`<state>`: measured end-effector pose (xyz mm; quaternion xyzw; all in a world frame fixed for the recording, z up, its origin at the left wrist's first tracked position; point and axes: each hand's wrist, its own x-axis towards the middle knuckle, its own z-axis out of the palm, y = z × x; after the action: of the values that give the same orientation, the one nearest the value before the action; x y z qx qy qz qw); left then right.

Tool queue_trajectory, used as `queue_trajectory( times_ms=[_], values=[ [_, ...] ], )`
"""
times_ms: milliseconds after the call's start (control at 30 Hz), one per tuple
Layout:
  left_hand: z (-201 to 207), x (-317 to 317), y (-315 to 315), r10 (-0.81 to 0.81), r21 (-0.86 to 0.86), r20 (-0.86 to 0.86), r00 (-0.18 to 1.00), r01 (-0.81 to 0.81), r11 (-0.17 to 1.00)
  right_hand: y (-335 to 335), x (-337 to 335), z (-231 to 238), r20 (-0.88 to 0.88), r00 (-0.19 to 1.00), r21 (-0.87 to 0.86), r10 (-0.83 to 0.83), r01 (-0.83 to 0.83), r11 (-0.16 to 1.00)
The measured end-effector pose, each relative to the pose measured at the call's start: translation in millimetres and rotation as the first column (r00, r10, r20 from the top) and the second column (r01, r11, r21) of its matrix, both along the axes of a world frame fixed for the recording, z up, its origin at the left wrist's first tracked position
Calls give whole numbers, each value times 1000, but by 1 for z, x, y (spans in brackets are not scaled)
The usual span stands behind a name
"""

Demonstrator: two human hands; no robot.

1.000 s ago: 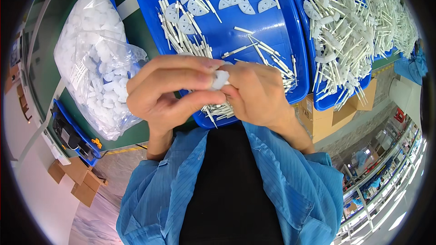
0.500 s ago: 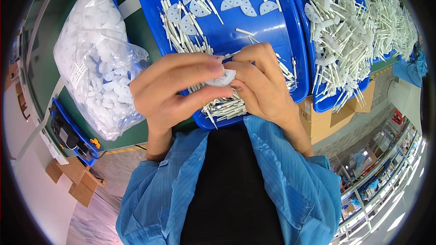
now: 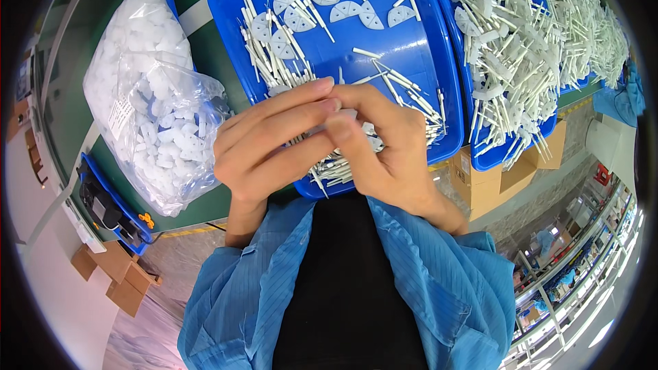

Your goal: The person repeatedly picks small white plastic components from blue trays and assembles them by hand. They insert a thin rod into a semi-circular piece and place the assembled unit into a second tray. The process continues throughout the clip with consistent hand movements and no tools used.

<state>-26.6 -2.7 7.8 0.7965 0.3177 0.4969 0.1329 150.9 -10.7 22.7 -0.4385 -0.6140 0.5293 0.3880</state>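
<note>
My left hand (image 3: 271,138) and my right hand (image 3: 389,138) meet above the near part of a blue tray (image 3: 411,48). Their fingertips are pressed together around a white fan-shaped plastic piece (image 3: 350,114), of which only a sliver shows; the rest is hidden. My right thumb and forefinger close on it from the right, and my left fingers and thumb from the left. In the tray lie white rods (image 3: 274,55) with thin tips, heaped along the left and near sides. Flat white fan-shaped pieces (image 3: 367,16) with small holes lie toward the far side.
A clear bag of white plastic pieces (image 3: 161,116) stands on the green table at left. To the right, a second blue tray (image 3: 473,154) is heaped with rods joined to pieces, with more piles beyond. Cardboard boxes (image 3: 480,188) sit below. A small blue tray (image 3: 137,243) holds a black device.
My hands have drawn closer together, fingertips now overlapping. The white piece, plainly visible between them before, is now mostly covered by my fingers.
</note>
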Motion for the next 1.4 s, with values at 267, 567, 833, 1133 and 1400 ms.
queue_trajectory(
  times_ms=[267,567,833,1133,1400],
  values=[
    [-12,-2,-10,89,-240,398,913,10,971,8,87,23,107,874,258,-474,436,862],
    [-7,6,-11,247,-415,258,934,-123,901,34,131,39,222,416,721,-882,539,436],
    [6,30,38,231,-329,-357,905,-353,876,12,66,18,233,945,221,-230,178,959],
    [-39,33,61,338,-118,-457,823,-433,894,15,45,-20,403,910,413,-95,-88,906],
    [-6,24,31,331,-591,-36,943,-287,754,26,30,-50,644,759,533,-97,-353,769]
  ],
)
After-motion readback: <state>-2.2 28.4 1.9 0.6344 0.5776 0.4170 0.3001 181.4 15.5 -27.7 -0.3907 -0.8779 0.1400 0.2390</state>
